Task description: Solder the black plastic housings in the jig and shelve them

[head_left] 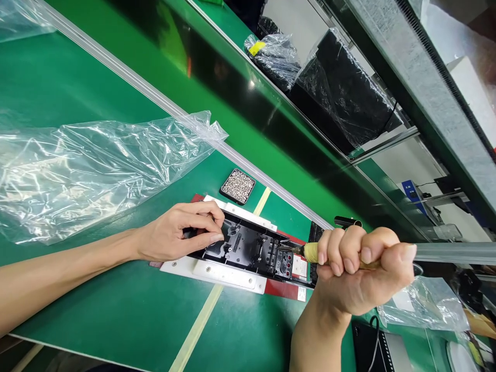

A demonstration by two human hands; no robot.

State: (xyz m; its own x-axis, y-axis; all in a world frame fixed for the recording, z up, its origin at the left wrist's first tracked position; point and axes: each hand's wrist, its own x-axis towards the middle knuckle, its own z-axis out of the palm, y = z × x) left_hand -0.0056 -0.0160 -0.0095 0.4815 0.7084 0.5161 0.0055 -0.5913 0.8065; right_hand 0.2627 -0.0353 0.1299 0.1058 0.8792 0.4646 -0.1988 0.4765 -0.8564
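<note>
A long black plastic housing [248,248] lies in a white and red fixture [232,274] on the green bench. Over its left end is my left hand [186,230], fingers curled and thumb tip close to the index finger; whatever they pinch, if anything, is hidden. My right hand [360,263] is wrapped in a fist around the yellow handle of a screwdriver [311,252]. Its thin metal shaft points left into the right part of the housing, beside a white label [299,266]. Whether the tip touches a screw cannot be made out.
A small black tray of tiny metal screws [238,186] sits behind the fixture. Clear plastic bags [96,170] lie at the left. A metal rail [155,98] runs diagonally behind. Wrapped black items [341,88] stand beyond the green panel. A black device with a cable [374,346] is at lower right.
</note>
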